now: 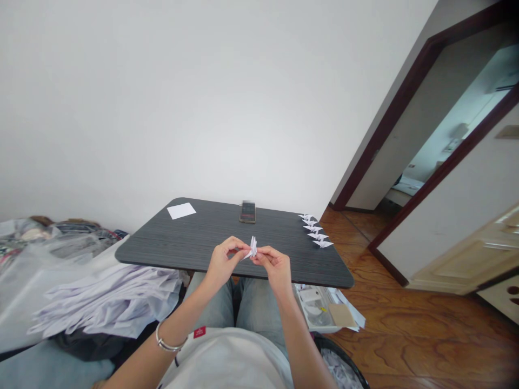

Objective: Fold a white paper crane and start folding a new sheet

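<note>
Two hands (221, 261) (279, 266) pinch one folded paper (253, 247), five cranes (312, 229) nearby.

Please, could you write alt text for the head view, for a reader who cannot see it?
A left hand and right hand pinch a small folded white paper over a dark table. Folded paper figures line its right edge; a phone and a white sheet are farther back.

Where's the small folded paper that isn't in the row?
In the head view, the folded paper is just below center, pinched between the left hand and right hand, the dark table behind it.
</note>
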`<state>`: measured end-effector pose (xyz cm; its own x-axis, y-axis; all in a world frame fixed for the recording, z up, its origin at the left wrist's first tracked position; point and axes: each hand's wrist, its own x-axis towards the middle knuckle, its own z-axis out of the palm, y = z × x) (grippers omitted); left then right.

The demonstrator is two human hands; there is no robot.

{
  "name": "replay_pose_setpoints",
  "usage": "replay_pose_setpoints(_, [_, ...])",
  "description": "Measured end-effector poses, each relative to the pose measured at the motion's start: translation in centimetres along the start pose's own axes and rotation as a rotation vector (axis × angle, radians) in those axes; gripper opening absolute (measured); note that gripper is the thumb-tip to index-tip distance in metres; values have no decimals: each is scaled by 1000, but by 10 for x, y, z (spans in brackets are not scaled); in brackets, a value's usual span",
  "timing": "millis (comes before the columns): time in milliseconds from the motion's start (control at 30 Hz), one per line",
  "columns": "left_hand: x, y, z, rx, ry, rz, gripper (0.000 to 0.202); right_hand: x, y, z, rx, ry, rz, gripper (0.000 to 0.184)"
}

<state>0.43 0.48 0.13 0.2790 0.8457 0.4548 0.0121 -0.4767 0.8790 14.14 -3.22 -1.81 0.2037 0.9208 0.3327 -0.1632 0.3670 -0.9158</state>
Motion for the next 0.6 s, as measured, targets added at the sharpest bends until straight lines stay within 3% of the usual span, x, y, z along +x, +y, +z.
replay_pose_setpoints(300, [-2,1,3,-90,-81,-47,14,1,-1,1,-90,79,-36,5])
replay_pose_setpoints(433, [-2,-2,6,-173,-70,-144,21,1,-3,2,-184,120,-95,5])
replay_pose_setpoints(600, [-3,-4,9,-229,-46,-188,21,2,-1,4,-179,140,-69,14])
